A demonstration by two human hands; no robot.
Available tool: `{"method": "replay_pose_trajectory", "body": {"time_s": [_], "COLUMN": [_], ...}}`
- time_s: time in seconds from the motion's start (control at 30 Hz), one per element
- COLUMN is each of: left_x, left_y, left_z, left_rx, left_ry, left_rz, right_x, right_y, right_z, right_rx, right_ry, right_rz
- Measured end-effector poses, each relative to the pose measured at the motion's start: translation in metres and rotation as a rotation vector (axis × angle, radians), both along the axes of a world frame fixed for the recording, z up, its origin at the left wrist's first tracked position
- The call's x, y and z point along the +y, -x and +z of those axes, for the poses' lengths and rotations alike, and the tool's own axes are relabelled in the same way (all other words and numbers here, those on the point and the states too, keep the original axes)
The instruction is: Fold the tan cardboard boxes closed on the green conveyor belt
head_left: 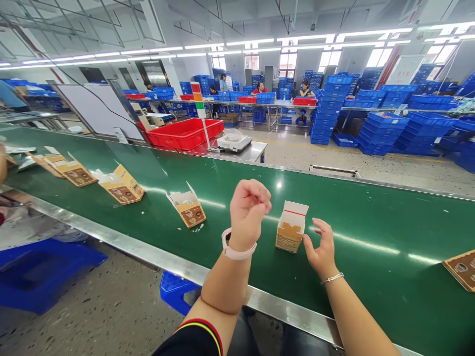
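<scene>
Head view: upright carton (291,227) stands on the green conveyor belt (371,282) between both hands, flaps raised, white inner face and a red line showing at the top; its contents are not visible. Kraft panel faces the camera. Left hand (248,213), pale band at the wrist, is raised above the belt, fingers curled nearly to a fist, nothing visible in its grip. Right hand (322,245), thin bracelet at the wrist, is half open, fingers spread, just beside the carton; contact cannot be told. Carton's position between the hands appears to put it within reach of both. Printed cartons (189,210) lie on their sides to the left along the belt, flaps open, spaced apparently so none overlaps; contents unclear. Another carton (462,269) sits at the right edge. Beyond the belt, red crate (183,133) and scale (234,142) share a steel bench (256,153); crate contents unclear. Blue crates (326,111) stand in tall stacks near co-workers (260,89) at far benches (293,105)
</scene>
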State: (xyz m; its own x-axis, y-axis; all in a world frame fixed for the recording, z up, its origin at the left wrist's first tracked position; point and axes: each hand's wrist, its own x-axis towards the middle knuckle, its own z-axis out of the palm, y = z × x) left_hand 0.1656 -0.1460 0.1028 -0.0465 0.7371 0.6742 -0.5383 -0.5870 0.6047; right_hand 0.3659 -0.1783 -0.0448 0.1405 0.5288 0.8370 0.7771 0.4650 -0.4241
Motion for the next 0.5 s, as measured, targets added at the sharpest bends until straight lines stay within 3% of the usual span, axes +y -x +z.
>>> {"method": "replay_pose_trajectory", "body": {"time_s": [0.13,0.23,0.33,0.5], "left_x": [0.034,0.055,0.066,0.063], "left_y": [-0.011,-0.015,-0.017,-0.032], "left_z": [-0.045,-0.087,-0.116,-0.133], "left_rx": [0.498,0.643,0.721,0.809], "left_ry": [0.035,0.103,0.103,0.028], "left_rz": [0.167,0.248,0.152,-0.057], "right_x": [0.006,0.010,0.014,0.021], "right_y": [-0.008,-0.010,-0.008,-0.005], "right_z": [-0.008,-0.014,-0.019,-0.029], "right_rx": [-0.054,-0.081,-0.107,-0.012], "right_ry": [0.098,0.100,0.133,0.274], "right_rz": [0.110,0.172,0.207,0.076]}}
